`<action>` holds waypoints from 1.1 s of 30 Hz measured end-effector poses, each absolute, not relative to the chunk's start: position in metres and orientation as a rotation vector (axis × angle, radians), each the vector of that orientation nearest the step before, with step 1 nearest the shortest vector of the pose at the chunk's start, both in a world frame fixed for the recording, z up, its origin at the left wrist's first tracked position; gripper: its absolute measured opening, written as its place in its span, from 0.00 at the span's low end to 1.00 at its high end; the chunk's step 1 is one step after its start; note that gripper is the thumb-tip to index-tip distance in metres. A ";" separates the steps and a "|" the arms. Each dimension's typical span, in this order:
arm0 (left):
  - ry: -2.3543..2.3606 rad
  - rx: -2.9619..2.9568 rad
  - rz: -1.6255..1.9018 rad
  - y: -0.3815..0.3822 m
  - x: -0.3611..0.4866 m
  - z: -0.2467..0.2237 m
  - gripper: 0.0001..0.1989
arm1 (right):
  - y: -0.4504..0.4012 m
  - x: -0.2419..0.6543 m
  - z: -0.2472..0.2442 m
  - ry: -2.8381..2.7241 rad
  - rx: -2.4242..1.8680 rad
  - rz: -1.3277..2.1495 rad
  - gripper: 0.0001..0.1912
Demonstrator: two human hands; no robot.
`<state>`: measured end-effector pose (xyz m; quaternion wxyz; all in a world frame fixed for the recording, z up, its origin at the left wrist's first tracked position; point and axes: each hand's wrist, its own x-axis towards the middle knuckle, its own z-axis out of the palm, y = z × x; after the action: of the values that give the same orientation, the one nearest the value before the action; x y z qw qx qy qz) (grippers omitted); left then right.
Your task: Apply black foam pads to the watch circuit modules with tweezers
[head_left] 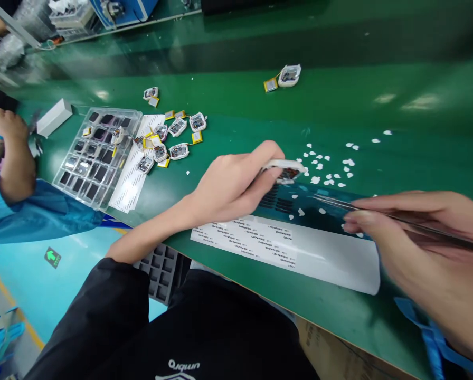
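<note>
My left hand [240,182] pinches a white watch-like case [290,168] with its inner parts exposed, held above the green table. In my right hand [410,232] is a pair of tweezers [331,201], their tips pointing left toward the case but apart from it. Small white paper bits [318,164] lie scattered on the table just beyond and below the tweezers. Under my hands lies a dark translucent sheet [278,199] carrying rows of black strips. Nearer to me is a white printed label sheet [260,243], partly bare of labels.
Several open white cases [179,151] with yellow-edged batteries cluster at left, beside a clear compartment tray [102,153]. Another case [290,75] sits farther back. A white box [54,117] and a co-worker's hand [10,126] are at far left. A dark grid tray [163,272] shows below the table edge.
</note>
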<state>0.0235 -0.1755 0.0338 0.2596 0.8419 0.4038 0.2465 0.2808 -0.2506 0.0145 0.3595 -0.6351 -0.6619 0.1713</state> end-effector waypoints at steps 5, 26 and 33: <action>1.138 2.497 0.300 -0.171 0.028 0.024 0.13 | -0.239 0.264 0.014 -1.678 -1.549 0.617 0.10; 0.531 2.451 0.111 -0.171 0.028 0.024 0.15 | -0.229 0.278 -0.003 -1.976 -1.343 0.521 0.11; 0.523 2.554 0.044 -0.171 0.034 0.022 0.19 | -0.235 0.280 -0.012 -2.125 -1.028 0.316 0.12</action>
<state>0.0336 -0.1707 0.0219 0.2639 0.9448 0.1935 0.0163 0.2802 -0.2354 -0.0118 0.3708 -0.4007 -0.8287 0.1232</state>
